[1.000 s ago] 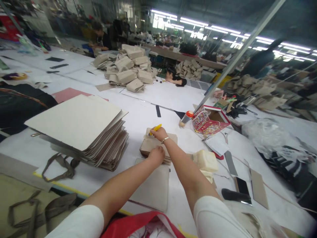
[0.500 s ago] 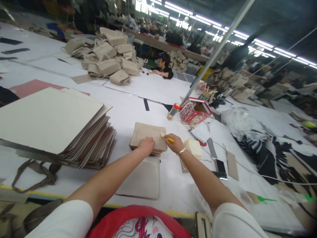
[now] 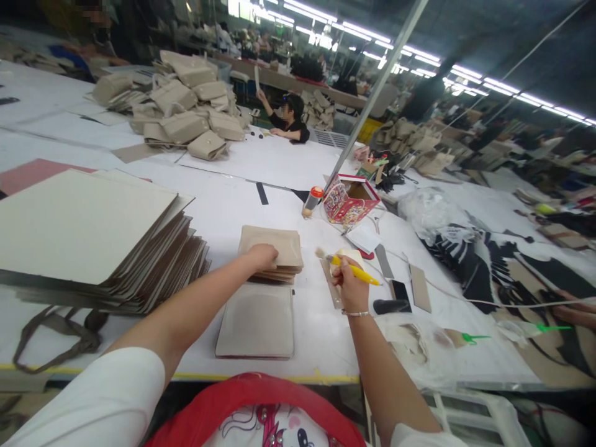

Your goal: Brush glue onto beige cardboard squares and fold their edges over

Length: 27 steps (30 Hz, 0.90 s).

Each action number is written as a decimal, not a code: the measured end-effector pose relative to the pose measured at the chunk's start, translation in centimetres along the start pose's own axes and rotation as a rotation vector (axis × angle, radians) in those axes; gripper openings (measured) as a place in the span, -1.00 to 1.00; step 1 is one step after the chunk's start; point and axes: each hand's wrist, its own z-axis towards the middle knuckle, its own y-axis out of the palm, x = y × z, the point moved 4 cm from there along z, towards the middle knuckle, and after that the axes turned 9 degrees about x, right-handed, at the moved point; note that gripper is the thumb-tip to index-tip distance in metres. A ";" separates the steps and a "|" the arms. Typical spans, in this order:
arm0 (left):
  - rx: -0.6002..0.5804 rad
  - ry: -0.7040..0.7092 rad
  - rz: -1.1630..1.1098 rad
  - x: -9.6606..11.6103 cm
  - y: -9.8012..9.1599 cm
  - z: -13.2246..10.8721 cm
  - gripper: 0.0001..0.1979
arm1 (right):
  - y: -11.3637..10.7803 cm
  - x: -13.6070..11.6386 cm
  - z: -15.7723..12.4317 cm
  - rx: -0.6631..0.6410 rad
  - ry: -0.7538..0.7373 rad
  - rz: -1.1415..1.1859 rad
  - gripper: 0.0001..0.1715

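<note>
My left hand [image 3: 264, 257] lies on the front part of a stack of beige panels [image 3: 272, 236], its fingers pinched at the top panel's near edge. My right hand [image 3: 350, 287] is closed around a yellow-handled brush [image 3: 357, 272], whose pale bristles point left, apart from the stack. Partly hidden behind that hand is a cream-coloured block or tub [image 3: 352, 255]. Nearer to me lies a second, lower pile of beige panels [image 3: 256, 323].
A tall stack of large boards [image 3: 88, 223] stands at the left, with a fabric strap [image 3: 51, 347] before it. Beyond are a red-lidded jar [image 3: 312, 202], a patterned paper bag [image 3: 349, 202] and heaped beige bags [image 3: 190, 102]. A co-worker [image 3: 291, 118] sits across the table.
My right hand has drawn the brush off the stack to the right. The left hand has shifted to the near edge of the top panel. Across the table, the co-worker has raised an arm.
</note>
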 end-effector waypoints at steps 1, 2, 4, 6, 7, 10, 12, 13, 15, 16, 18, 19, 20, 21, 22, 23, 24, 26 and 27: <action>0.023 0.004 0.004 0.0 -0.4 -0.4 -0.75 | -0.4 0.4 -0.6 0.030 0.021 0.028 -0.49; 0.067 -0.001 0.010 0.1 -0.8 -0.9 -0.77 | -0.7 0.9 -1.2 0.051 0.041 0.039 -0.48; 0.223 -0.029 0.017 0.1 -2.3 -2.5 -0.78 | -0.6 2.2 -2.7 0.058 0.073 0.033 -0.48; 0.438 -0.084 -0.018 0.2 -4.1 -4.7 -0.81 | 0.3 3.5 -4.2 0.015 0.073 0.027 -0.54; 0.542 -0.123 -0.066 0.3 -5.0 -6.0 -0.83 | 1.1 4.1 -4.9 -0.018 0.059 0.022 -0.57; 0.753 -0.307 -0.349 0.7 -6.2 -9.9 -0.85 | 3.8 5.3 -6.8 -0.116 0.027 -0.034 -0.62; 0.784 -0.448 -0.593 1.2 -5.2 -11.9 -0.82 | 5.2 6.1 -7.8 -0.155 0.056 -0.076 -0.63; 0.769 -0.512 -0.722 1.6 -4.1 -12.7 -0.81 | 5.6 6.6 -8.1 -0.160 0.073 -0.093 -0.63; 0.709 -0.615 -0.987 2.5 -1.3 -13.9 -0.80 | 5.6 7.6 -8.5 -0.130 0.076 -0.132 -0.63; 0.677 -0.654 -1.119 2.9 0.3 -14.4 -0.79 | 5.4 8.1 -8.6 -0.106 0.063 -0.152 -0.63; 0.619 -0.726 -1.352 3.7 3.3 -15.3 -0.74 | 4.6 9.1 -8.8 -0.076 0.041 -0.178 -0.61; 0.591 -0.755 -1.452 3.9 4.5 -15.8 -0.69 | 4.2 9.6 -8.9 -0.083 0.043 -0.177 -0.61; 0.561 -0.777 -1.549 4.0 5.5 -16.4 -0.64 | 3.8 10.1 -9.0 -0.100 0.054 -0.168 -0.61; 0.529 -0.788 -1.647 3.9 6.4 -16.9 -0.61 | 3.5 10.5 -9.2 -0.122 0.069 -0.157 -0.61; 0.504 -0.791 -1.737 3.7 7.0 -17.4 -0.59 | 3.0 10.9 -9.5 -0.144 0.081 -0.150 -0.61; 0.492 -0.789 -1.806 3.3 7.6 -18.0 -0.58 | 2.5 11.2 -9.7 -0.160 0.086 -0.150 -0.61; 0.495 -0.793 -1.843 2.6 8.1 -18.7 -0.58 | 2.0 11.5 -10.0 -0.177 0.080 -0.159 -0.61; 0.520 -0.877 -1.783 0.9 9.6 -20.3 -0.58 | 0.9 12.1 -10.8 -0.208 0.048 -0.211 -0.61; 0.520 -0.937 -1.699 0.1 10.5 -21.1 -0.59 | 0.4 12.5 -11.2 -0.227 0.029 -0.258 -0.62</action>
